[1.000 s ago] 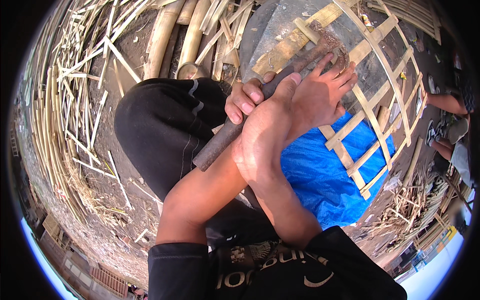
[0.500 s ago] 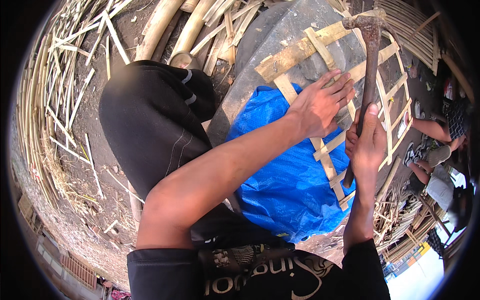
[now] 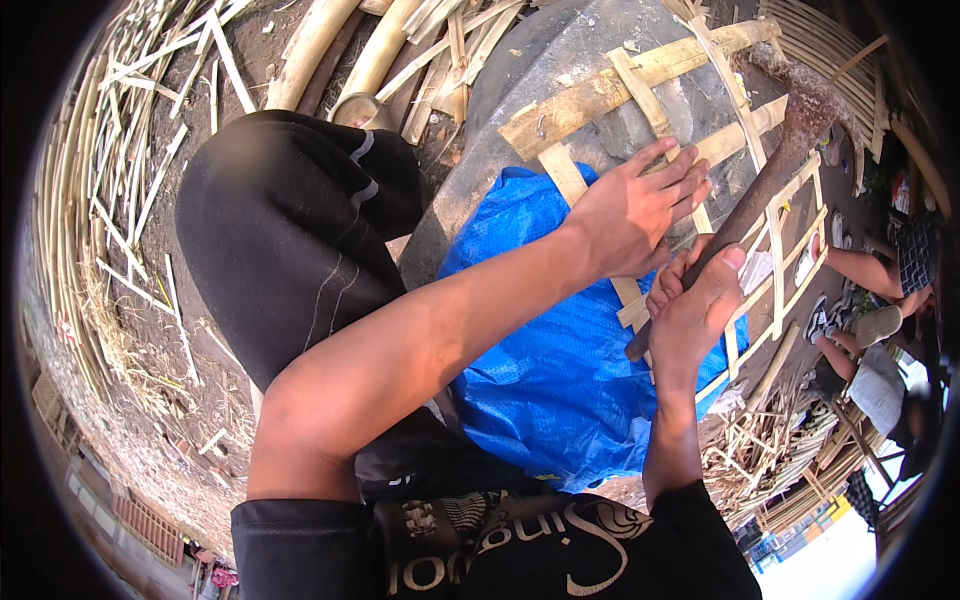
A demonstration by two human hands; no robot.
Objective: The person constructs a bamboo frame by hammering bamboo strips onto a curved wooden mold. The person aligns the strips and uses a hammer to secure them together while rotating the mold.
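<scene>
Left hand [image 3: 630,215] flat, fingers spread, pinning the bamboo frame [image 3: 640,85] over the blue tarp [image 3: 560,360]; right hand [image 3: 700,310] closed round the hammer [image 3: 770,165], raised. Nailing step, I'd judge: next needs a clean strike clear of those fingers.

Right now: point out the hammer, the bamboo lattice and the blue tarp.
hammer [image 3: 760,185]: head view, middle of the handle above the right hand.
bamboo lattice [image 3: 600,95]: head view, wide top slat.
blue tarp [image 3: 560,370]: head view, centre of the sheet below the forearm.
</scene>
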